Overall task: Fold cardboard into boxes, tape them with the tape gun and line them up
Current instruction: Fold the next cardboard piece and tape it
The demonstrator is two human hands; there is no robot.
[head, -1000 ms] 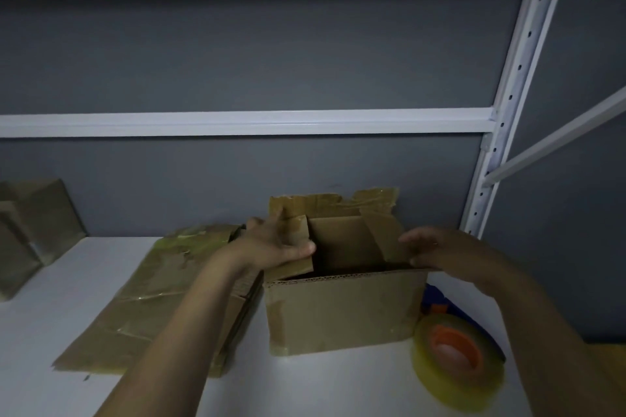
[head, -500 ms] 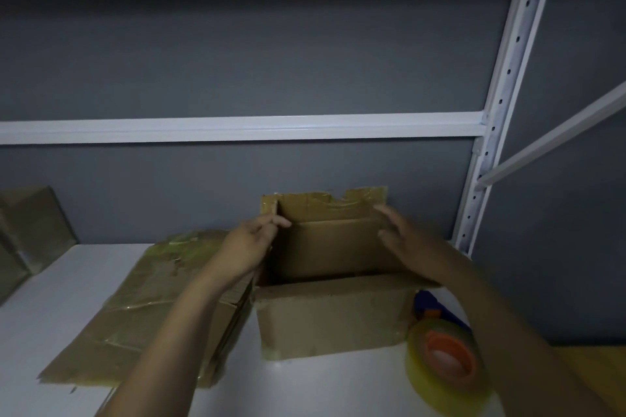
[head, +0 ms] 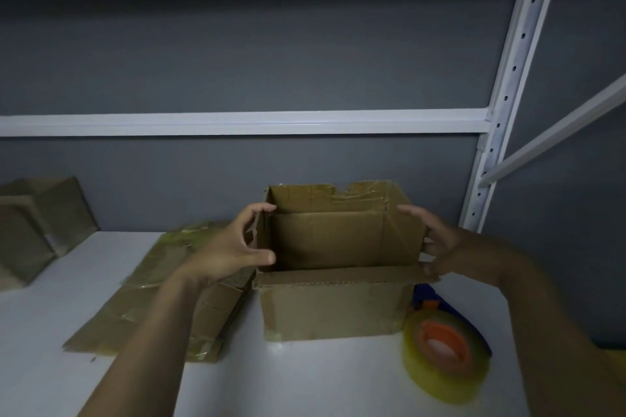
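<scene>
The cardboard box (head: pixel 338 308) stands upright on the white desk (head: pixel 305 382), top open and inside bare as far as can be seen. Everything else is placed from it.

The left hand (head: pixel 233 247) is at the box's left end. Its grip is a wide C round the left end flap, with the index finger hooked over the flap's top edge and the thumb at its lower near corner. This probably holds the flap upright and clear of the opening. The right hand (head: pixel 440 247) is at the right end, its grip wide and holding nothing. The fingers are spread fairly straight against the outer face of the right end flap, and the thumb is down by the near flap's corner. With one hand at each end, the person seems to be squaring the walls and spreading the flaps before closing them.

The far flap stands up, with old glossy tape along its torn edge. The near flap leans out toward the person. Whether the bottom is taped cannot be told.

The tape gun (head: pixel 443 349) lies just right of the box's near corner, its clear roll on an orange hub, within easy reach of the right hand. A stack of flattened cardboard (head: pixel 162 298) lies against the box's left side, likely the supply for the next boxes. Well to the left, by the wall, sits a made-up box (head: pixel 37 227), perhaps the start of the line. Behind the box rise a white crossbar (head: pixel 237 123) and a shelf upright (head: pixel 508 95).
</scene>
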